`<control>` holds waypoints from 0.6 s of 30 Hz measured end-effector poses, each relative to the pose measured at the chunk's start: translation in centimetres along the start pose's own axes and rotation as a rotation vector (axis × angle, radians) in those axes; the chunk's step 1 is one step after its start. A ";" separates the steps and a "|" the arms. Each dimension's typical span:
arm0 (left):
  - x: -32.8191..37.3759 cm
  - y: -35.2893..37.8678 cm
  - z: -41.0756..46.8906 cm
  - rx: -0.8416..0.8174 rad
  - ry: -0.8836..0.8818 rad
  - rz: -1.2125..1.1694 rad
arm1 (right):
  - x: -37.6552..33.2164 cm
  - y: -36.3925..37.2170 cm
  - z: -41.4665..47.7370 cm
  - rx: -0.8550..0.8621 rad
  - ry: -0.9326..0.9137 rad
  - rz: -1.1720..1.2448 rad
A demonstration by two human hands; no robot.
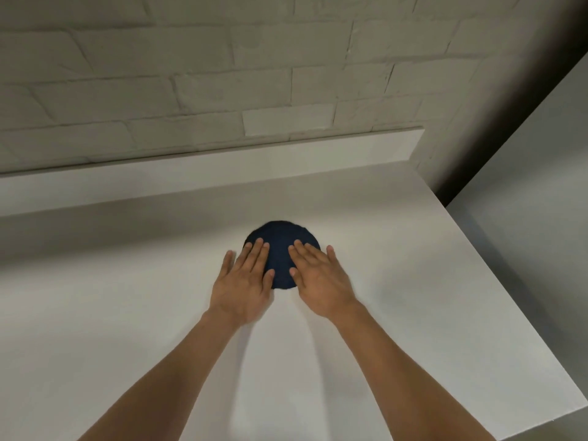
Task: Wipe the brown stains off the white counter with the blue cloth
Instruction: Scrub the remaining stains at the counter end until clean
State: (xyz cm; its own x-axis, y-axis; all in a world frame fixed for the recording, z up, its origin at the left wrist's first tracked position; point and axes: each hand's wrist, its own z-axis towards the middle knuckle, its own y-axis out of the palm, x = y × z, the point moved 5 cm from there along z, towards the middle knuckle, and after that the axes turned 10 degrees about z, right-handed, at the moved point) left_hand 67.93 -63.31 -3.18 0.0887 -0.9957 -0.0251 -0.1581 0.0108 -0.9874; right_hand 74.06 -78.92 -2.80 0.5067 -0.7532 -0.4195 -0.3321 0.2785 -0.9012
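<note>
A dark blue cloth (280,249), bunched into a round pad, lies on the white counter (127,297) near its middle. My left hand (245,281) rests flat with its fingers spread, the fingertips on the cloth's left side. My right hand (318,275) lies flat too, its fingers pressing on the cloth's right side. Both palms sit on the counter just in front of the cloth. No brown stain shows on the counter surface around the cloth; the part under the cloth and hands is hidden.
A low white upstand (191,176) runs along the back of the counter below a painted brick wall (222,74). The counter's right edge (496,281) drops off to a dark gap and a grey surface (541,186) beyond.
</note>
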 end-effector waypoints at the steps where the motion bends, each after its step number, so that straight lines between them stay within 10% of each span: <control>1: -0.4 0.0 -1.6 0.019 -0.009 -0.009 | -0.8 0.6 -0.9 -0.001 -0.015 0.010; 18: 0.5 -0.3 4.9 -0.056 0.104 0.112 | 2.2 -1.0 1.3 0.007 0.112 0.009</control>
State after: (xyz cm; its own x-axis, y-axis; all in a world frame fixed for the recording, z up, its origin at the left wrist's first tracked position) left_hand 72.87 -63.38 -3.67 -0.0339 -0.9928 -0.1150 -0.2163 0.1197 -0.9690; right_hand 76.57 -80.11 -2.94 0.4116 -0.8122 -0.4135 -0.3304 0.2898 -0.8982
